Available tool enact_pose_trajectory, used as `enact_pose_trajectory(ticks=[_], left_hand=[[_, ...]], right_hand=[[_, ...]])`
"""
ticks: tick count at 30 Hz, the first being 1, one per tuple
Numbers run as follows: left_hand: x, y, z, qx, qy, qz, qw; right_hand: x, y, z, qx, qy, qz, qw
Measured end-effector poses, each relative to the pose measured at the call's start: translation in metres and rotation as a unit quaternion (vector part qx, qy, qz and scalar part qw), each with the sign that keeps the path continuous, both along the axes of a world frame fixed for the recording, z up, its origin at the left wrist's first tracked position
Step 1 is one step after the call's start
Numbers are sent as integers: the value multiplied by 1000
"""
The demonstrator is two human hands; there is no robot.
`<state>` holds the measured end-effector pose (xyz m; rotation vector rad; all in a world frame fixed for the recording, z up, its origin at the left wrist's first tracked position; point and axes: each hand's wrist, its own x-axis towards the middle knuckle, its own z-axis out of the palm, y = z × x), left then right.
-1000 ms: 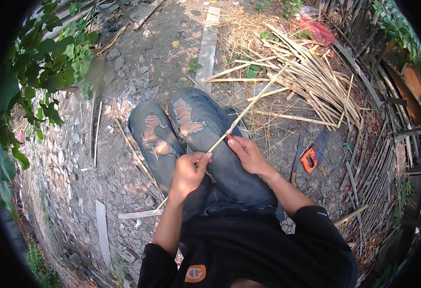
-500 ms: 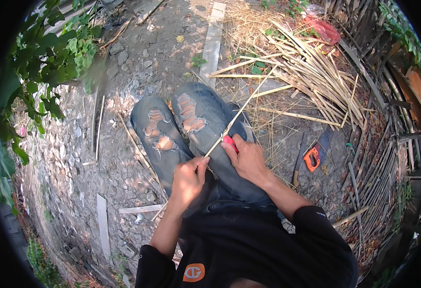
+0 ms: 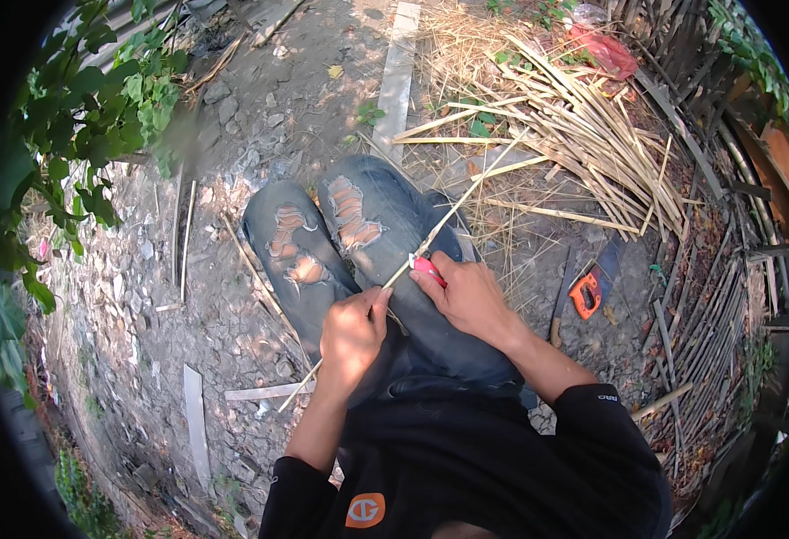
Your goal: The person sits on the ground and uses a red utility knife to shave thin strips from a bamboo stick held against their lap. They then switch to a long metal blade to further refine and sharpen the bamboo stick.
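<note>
My left hand (image 3: pixel 351 328) pinches a thin, pale bamboo strip (image 3: pixel 471 192) between thumb and fingers. The strip slants up and right across my thigh, its far end over a pile of strips. A similar pale length shows below my left wrist; I cannot tell whether it is the same piece. In my right hand (image 3: pixel 468 294) is a red-handled cutter (image 3: pixel 428 269), closed in the fingers and set against the strip just beyond my left thumb. Its blade is mostly hidden. Both hands are over my torn jeans (image 3: pixel 394 234).
A heap of split bamboo strips (image 3: pixel 583 135) lies ahead on the right, with a red plastic bag (image 3: pixel 606 52) behind it. An orange-handled saw (image 3: pixel 585 295) and a long blade with a wooden handle (image 3: pixel 558 310) lie right of my leg. Leafy branches (image 3: pixel 80 117) hang at left.
My right hand and the red cutter have shifted slightly left, toward my left hand. The strip's angle has changed a little, and its far end sits slightly farther right. My left hand has barely moved.
</note>
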<state>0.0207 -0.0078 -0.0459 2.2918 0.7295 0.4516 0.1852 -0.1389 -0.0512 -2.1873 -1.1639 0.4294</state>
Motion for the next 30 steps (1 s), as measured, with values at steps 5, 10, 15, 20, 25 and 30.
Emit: enact_pose_trajectory(ticks=[5, 10, 15, 20, 25, 30], left_hand=[[-14, -8, -2, 27, 20, 12, 999], [-17, 10, -8, -210, 1, -30, 977], [-8, 28, -12, -494, 33, -61, 867], [-3, 8, -13, -189, -39, -40, 980], [-9, -6, 1, 43, 24, 3, 999], [-26, 5, -14, -53, -13, -23, 998]], right_hand=[[-5, 2, -12, 7, -37, -22, 999], [-8, 2, -20, 57, -28, -28, 998], [3, -6, -36, 136, 95, -13, 986], [2, -5, -18, 92, 25, 12, 995], [-1, 0, -15, 65, 21, -33, 997], [-7, 2, -21, 69, -14, -47, 996]])
